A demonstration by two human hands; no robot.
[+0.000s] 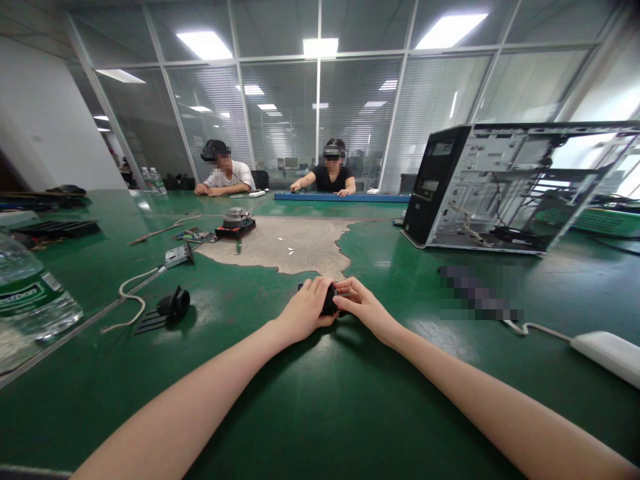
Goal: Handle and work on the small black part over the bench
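Observation:
At the middle of the green table (320,413), a small black part (329,302) is between my hands, mostly covered by fingers, so its kind cannot be told. My left hand (306,305) wraps round it from the left and above, thumb beneath. From the right, the bent fingers and thumb of my right hand (364,305) pinch at its near right side. A black plastic bracket (173,305) with a round end and flat prongs lies to the left. Behind it is a small metal-cased part (179,256) with a pale cable.
An opened computer case (440,187) stands at right. A water bottle (35,293) is at left. A fan-like part (237,223) sits beyond the bare patch (310,243). A white power strip (607,353) lies near right. Two people (334,173) sit across the table.

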